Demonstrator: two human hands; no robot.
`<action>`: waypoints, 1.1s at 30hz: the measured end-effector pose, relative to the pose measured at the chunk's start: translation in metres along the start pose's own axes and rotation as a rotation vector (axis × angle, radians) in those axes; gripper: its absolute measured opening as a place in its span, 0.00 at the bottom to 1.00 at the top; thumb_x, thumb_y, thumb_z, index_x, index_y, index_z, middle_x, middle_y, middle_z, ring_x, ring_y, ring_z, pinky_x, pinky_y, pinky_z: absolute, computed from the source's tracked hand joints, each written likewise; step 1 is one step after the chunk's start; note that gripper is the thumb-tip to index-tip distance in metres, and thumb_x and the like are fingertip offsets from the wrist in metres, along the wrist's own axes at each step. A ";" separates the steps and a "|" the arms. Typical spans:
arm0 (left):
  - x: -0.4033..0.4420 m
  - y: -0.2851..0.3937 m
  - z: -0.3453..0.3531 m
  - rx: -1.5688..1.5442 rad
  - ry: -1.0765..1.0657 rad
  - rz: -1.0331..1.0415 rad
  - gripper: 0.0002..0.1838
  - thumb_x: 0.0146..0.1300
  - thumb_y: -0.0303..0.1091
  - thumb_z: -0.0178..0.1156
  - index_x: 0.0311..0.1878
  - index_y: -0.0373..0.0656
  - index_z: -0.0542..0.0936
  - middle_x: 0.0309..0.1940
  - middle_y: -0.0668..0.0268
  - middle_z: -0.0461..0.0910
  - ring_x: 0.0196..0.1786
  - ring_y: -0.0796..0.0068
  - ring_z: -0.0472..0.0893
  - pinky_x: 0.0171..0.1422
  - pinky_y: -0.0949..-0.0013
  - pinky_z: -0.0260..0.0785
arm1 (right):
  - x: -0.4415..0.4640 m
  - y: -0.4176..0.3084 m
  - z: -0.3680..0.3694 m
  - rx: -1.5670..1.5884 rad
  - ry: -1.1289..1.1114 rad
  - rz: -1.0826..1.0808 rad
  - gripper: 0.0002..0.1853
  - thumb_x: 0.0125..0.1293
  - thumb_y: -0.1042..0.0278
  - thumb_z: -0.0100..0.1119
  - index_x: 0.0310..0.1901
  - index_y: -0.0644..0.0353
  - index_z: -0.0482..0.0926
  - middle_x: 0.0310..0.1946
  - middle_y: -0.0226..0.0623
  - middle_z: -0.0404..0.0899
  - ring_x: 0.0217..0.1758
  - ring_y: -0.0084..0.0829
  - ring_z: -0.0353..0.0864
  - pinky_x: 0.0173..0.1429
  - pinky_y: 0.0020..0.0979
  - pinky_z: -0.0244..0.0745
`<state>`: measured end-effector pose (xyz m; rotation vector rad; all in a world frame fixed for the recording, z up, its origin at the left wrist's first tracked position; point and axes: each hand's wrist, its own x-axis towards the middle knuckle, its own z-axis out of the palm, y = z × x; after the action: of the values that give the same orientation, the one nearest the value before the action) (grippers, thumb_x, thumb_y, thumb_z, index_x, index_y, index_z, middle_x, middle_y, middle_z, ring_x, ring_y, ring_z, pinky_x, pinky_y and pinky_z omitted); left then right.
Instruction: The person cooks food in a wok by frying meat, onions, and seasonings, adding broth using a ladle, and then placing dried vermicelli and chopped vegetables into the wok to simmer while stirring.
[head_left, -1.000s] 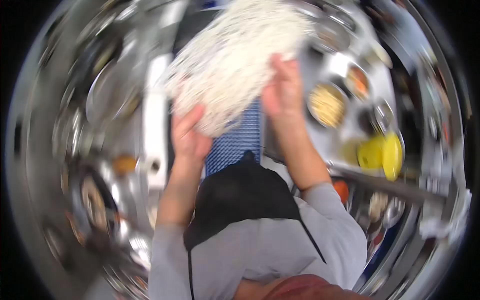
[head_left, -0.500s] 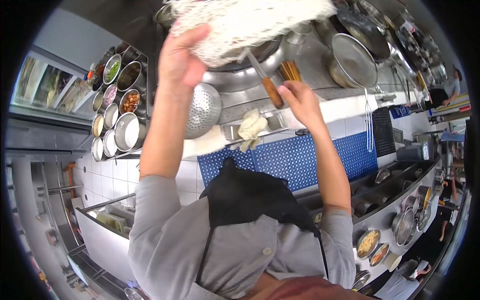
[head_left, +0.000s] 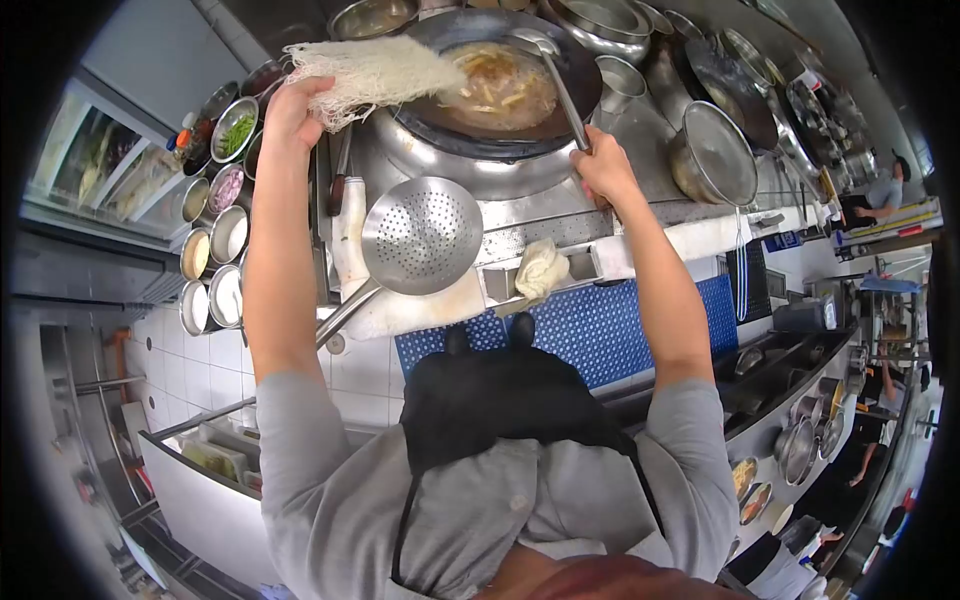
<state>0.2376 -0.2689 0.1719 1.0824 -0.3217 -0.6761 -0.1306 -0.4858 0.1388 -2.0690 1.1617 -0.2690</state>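
My left hand [head_left: 297, 108] grips one end of a flat bundle of dried thin noodles [head_left: 370, 75], pale and frayed at the edges. The far end of the bundle overhangs the near left of a dark wok [head_left: 425, 115]. Inside the wok lies a brownish broth [head_left: 505, 90] with pale strips and foam. My right hand [head_left: 605, 168] is closed round the handle of a metal ladle [head_left: 567, 98], whose bowl rests toward the back right of the wok. Nearer to me, a perforated strainer [head_left: 422, 236] lies on the counter edge.
Bowls of ingredients, one with chopped greens [head_left: 234, 131], stand at the left. A crumpled cloth [head_left: 541, 270] hangs at the counter front. To the right sits a strainer-topped pot [head_left: 715, 155]. Blue matting [head_left: 640, 330] covers the floor. Other people are at the far right.
The noodle bundle has moved left and away from me, uncovering the wok. My right hand now grips the ladle; the wooden-handled tool and bamboo brush near it are out of sight.
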 end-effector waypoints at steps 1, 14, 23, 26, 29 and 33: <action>0.005 0.001 0.002 0.029 0.016 -0.018 0.21 0.58 0.13 0.56 0.58 0.25 0.75 0.53 0.48 0.80 0.54 0.50 0.83 0.62 0.50 0.79 | 0.003 0.000 -0.001 0.062 0.002 0.011 0.12 0.68 0.71 0.57 0.50 0.65 0.76 0.25 0.45 0.81 0.21 0.35 0.82 0.23 0.42 0.75; 0.061 -0.022 0.067 0.365 -0.002 -0.137 0.20 0.53 0.13 0.56 0.52 0.22 0.75 0.46 0.40 0.80 0.45 0.37 0.84 0.41 0.35 0.83 | -0.029 0.018 -0.011 1.971 -0.809 0.492 0.14 0.75 0.64 0.55 0.52 0.67 0.72 0.28 0.29 0.76 0.23 0.20 0.73 0.22 0.21 0.72; 0.086 -0.094 0.087 0.345 0.045 -0.093 0.21 0.49 0.10 0.55 0.49 0.28 0.78 0.46 0.48 0.81 0.48 0.46 0.82 0.52 0.44 0.79 | -0.054 0.011 -0.052 1.659 -0.778 0.264 0.12 0.73 0.67 0.55 0.52 0.64 0.76 0.28 0.29 0.76 0.20 0.21 0.74 0.18 0.24 0.68; 0.082 -0.106 0.112 0.346 0.061 -0.020 0.21 0.48 0.11 0.57 0.49 0.30 0.80 0.44 0.53 0.82 0.46 0.53 0.83 0.48 0.50 0.79 | -0.050 0.003 -0.065 1.102 -0.548 0.081 0.17 0.71 0.70 0.57 0.59 0.64 0.75 0.27 0.30 0.76 0.17 0.22 0.74 0.17 0.25 0.67; 0.070 -0.097 0.137 0.392 0.061 0.028 0.20 0.49 0.11 0.58 0.48 0.31 0.81 0.41 0.54 0.83 0.42 0.56 0.83 0.46 0.52 0.78 | -0.044 0.014 -0.046 0.745 -0.339 -0.055 0.26 0.69 0.72 0.59 0.68 0.65 0.69 0.28 0.32 0.76 0.15 0.20 0.70 0.17 0.26 0.68; 0.070 -0.081 0.143 0.403 0.033 0.031 0.17 0.49 0.11 0.58 0.45 0.28 0.81 0.38 0.52 0.83 0.40 0.53 0.84 0.44 0.51 0.79 | -0.018 0.045 -0.052 0.468 -0.219 -0.133 0.30 0.67 0.74 0.56 0.71 0.62 0.67 0.20 0.28 0.73 0.15 0.20 0.71 0.18 0.27 0.67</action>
<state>0.1840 -0.4383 0.1586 1.4674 -0.4580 -0.5770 -0.1965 -0.5114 0.1480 -1.7115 0.7450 -0.3327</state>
